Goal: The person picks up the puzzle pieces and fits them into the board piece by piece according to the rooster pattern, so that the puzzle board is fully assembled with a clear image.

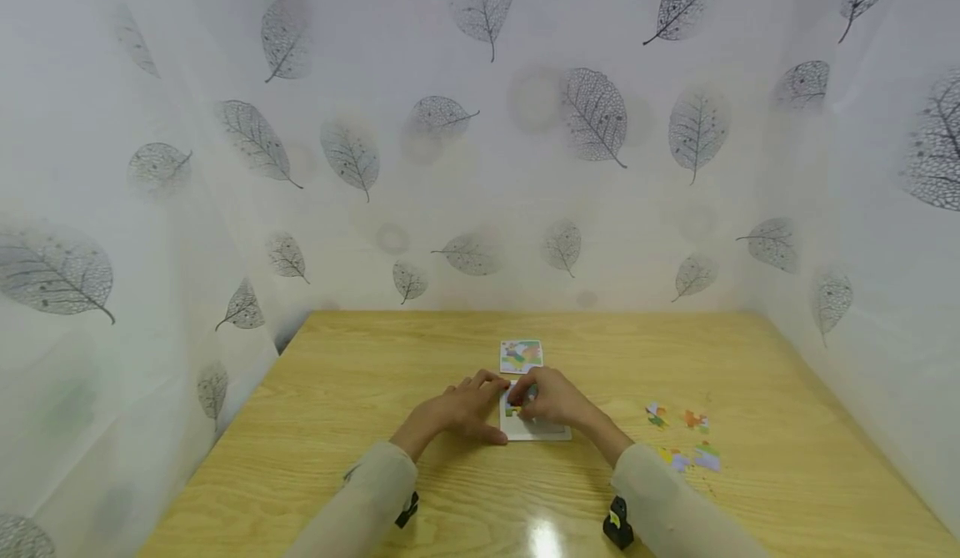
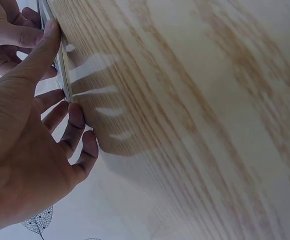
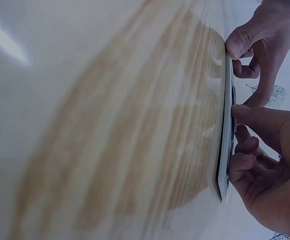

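Observation:
A white-framed jigsaw tray (image 1: 546,434) lies on the table in front of me, with a few coloured pieces (image 1: 513,412) in its upper left part. My left hand (image 1: 467,412) holds the tray's left side, its thumb at the near corner and its fingers towards the far corner. Over the tray, my right hand (image 1: 553,396) has thumb and fingers bent together on a puzzle piece, mostly hidden beneath them. In the right wrist view the thumb (image 3: 265,120) meets the tray's face, which shows almost edge-on.
Just behind the tray lies a colourful picture card (image 1: 521,356). Several loose puzzle pieces (image 1: 707,456) are scattered on the wooden table (image 1: 360,358) to the right. A pale curtain with leaf prints (image 1: 480,191) surrounds the table at the back and sides.

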`<action>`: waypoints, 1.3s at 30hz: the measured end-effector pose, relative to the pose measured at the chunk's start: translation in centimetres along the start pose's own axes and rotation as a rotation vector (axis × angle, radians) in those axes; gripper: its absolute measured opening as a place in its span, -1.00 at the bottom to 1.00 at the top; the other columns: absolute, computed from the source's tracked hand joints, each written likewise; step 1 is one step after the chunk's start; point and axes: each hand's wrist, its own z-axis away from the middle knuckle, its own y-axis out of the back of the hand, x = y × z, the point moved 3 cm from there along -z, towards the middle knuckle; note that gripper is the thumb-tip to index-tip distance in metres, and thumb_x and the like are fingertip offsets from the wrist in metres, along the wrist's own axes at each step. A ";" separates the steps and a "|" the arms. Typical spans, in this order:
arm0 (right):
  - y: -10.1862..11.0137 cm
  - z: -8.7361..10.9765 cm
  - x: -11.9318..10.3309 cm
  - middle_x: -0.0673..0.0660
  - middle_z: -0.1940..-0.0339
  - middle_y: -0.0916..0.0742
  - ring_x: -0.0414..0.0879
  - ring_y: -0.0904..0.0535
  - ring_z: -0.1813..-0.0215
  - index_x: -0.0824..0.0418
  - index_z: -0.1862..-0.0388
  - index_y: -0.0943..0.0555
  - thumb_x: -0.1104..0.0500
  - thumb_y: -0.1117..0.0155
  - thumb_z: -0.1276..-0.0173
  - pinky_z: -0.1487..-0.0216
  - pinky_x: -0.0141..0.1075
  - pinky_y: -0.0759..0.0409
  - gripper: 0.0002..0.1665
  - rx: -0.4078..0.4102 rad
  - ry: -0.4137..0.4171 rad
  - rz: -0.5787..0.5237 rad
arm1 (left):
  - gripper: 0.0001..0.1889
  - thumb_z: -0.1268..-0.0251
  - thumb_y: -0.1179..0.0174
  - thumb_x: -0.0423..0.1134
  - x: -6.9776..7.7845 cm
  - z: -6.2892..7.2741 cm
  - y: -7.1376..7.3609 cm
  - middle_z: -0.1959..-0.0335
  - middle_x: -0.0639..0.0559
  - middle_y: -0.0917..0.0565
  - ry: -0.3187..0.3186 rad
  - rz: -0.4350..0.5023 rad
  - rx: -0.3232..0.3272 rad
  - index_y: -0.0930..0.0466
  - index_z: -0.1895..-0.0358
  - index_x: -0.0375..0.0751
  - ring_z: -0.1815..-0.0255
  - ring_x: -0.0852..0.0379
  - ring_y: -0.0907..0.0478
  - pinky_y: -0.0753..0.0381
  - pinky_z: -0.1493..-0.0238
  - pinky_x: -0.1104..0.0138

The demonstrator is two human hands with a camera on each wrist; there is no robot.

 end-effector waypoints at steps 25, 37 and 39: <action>2.4 3.4 -0.1 0.27 -0.09 -0.71 0.05 -0.65 0.03 0.34 -0.30 -0.58 0.25 -0.36 -0.47 0.12 -0.22 -0.66 -0.53 -0.089 0.000 -0.163 | -0.08 -0.27 -0.42 0.20 0.3 0.3 0.3 -0.48 -0.01 -0.25 0.023 -0.014 -0.004 -0.21 -0.60 -0.03 -0.50 -0.16 -0.31 -0.39 -0.43 -0.10; 7.5 7.5 2.9 0.43 -0.18 -0.60 -0.27 -0.30 0.59 0.39 -0.39 -0.48 0.23 -0.32 -0.49 0.62 -0.43 -0.37 -0.44 -0.059 -0.074 -0.231 | -0.07 -0.26 -0.43 0.21 0.4 0.3 0.2 -0.46 0.01 -0.27 0.033 -0.013 -0.003 -0.21 -0.60 -0.03 -0.50 -0.11 -0.30 -0.37 -0.45 -0.07; 8.3 8.3 3.6 0.43 -0.19 -0.59 -0.27 -0.30 0.60 0.38 -0.40 -0.48 0.22 -0.32 -0.50 0.63 -0.44 -0.36 -0.44 -0.051 -0.086 -0.224 | -0.07 -0.26 -0.43 0.20 0.4 0.4 0.2 -0.46 0.01 -0.26 0.036 -0.007 -0.005 -0.21 -0.60 -0.02 -0.50 -0.12 -0.29 -0.36 -0.46 -0.08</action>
